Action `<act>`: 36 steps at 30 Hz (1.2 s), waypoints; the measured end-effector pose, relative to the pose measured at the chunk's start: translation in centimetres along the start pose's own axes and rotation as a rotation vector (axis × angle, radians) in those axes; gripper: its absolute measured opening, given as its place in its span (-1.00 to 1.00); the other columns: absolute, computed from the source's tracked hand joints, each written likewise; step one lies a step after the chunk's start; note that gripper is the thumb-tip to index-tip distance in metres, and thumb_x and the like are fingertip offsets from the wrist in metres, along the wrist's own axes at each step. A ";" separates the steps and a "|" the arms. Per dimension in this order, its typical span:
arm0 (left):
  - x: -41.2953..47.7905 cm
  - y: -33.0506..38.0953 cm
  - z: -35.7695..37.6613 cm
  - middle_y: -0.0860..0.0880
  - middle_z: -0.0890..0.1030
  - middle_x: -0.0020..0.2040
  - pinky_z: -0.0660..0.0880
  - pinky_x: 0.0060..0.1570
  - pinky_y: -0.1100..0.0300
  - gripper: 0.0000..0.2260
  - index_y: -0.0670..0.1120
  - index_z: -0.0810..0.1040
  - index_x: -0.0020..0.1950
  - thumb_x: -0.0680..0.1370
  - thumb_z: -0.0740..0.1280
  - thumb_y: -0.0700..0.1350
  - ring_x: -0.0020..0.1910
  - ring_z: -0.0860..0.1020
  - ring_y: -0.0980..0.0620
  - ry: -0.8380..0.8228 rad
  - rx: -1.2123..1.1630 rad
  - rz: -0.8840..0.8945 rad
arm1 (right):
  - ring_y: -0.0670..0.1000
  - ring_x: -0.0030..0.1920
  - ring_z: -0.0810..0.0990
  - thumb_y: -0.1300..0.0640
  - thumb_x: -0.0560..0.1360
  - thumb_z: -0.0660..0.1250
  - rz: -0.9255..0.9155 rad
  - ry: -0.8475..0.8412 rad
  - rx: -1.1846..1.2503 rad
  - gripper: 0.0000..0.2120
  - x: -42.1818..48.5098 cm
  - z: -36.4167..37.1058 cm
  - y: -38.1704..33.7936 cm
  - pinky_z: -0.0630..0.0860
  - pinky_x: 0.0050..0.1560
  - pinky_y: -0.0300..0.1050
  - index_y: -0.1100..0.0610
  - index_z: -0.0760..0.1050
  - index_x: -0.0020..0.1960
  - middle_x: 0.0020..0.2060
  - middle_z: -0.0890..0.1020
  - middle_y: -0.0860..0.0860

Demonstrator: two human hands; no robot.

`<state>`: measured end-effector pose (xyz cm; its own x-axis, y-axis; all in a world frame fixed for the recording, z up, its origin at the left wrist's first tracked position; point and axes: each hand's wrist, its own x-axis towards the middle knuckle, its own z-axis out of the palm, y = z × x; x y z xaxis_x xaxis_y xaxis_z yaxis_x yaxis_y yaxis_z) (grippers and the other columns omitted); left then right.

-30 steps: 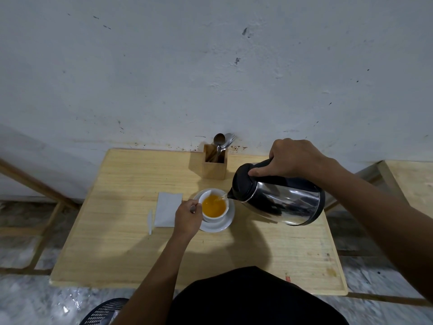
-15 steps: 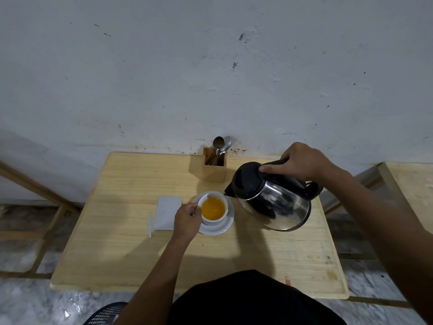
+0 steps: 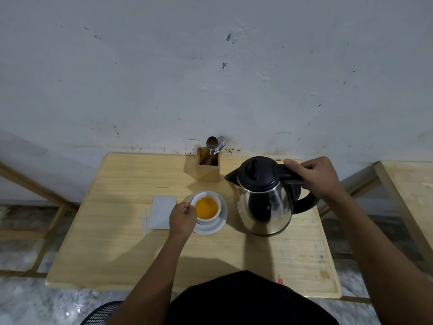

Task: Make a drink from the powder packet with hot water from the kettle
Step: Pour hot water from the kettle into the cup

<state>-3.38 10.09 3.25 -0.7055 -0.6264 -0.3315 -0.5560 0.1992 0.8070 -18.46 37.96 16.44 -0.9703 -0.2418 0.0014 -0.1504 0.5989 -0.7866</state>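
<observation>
We cannot see what the left hand (image 3: 183, 218), just left of centre, pinches: only a small grey tip shows between its fingers, too small to name. That hand also covers the near left side of the white cup (image 3: 207, 207) and part of the saucer (image 3: 220, 225). At centre right, the right hand (image 3: 315, 176) wraps the kettle (image 3: 266, 200) handle, hiding the grip. We cannot tell whether the kettle's base touches the table (image 3: 117, 242). In the wooden holder (image 3: 208, 167) at upper centre, the utensil handles sink out of sight. Both forearms run off the bottom edge. A second wooden surface (image 3: 412, 195) is cut by the right edge.
</observation>
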 end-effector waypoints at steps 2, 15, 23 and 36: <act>-0.2 0.2 0.4 -0.06 0.53 -0.09 0.41 -0.08 0.13 -0.87 -0.09 0.54 -0.09 0.56 0.20 -0.17 -0.07 0.51 -0.06 0.032 -0.001 -0.015 | 0.05 -0.54 0.38 -0.40 0.26 0.38 0.005 0.045 0.061 -0.18 0.1 -0.6 0.8 0.30 -0.46 -0.17 0.46 0.51 -0.42 -0.57 0.42 0.32; -1.3 1.0 2.2 -0.23 0.60 0.02 0.37 -0.03 0.14 -0.78 -0.26 0.57 0.04 0.58 0.18 -0.20 0.04 0.54 -0.18 0.216 0.023 -0.038 | 0.41 -0.45 0.50 -0.17 0.45 0.38 0.000 0.315 0.145 -0.36 3.5 -3.9 4.8 0.44 -0.34 0.00 0.45 0.51 -0.37 -0.44 0.50 0.46; -2.0 2.2 3.5 -0.29 0.60 0.10 0.37 0.05 0.11 -0.75 -0.31 0.56 0.12 0.58 0.18 -0.21 0.14 0.53 -0.25 0.349 0.100 -0.071 | 0.13 -0.48 0.40 -0.11 0.48 0.38 0.015 0.284 0.189 -0.37 6.3 -4.9 7.2 0.35 -0.34 -0.08 0.49 0.48 -0.37 -0.45 0.47 0.46; -2.5 3.1 4.3 -0.32 0.62 0.00 0.34 -0.05 0.12 -0.74 -0.33 0.57 0.03 0.59 0.13 -0.23 0.04 0.55 -0.27 0.390 0.164 -0.055 | 0.13 -0.50 0.38 -0.16 0.45 0.36 -0.028 0.198 0.272 -0.31 8.8 -5.2 10.3 0.32 -0.38 -0.08 0.51 0.42 -0.40 -0.49 0.42 0.46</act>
<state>-5.25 15.49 4.44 -0.4708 -0.8716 -0.1368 -0.6732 0.2547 0.6942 -29.50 46.03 11.53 -0.9884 -0.0867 0.1245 -0.1477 0.3617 -0.9205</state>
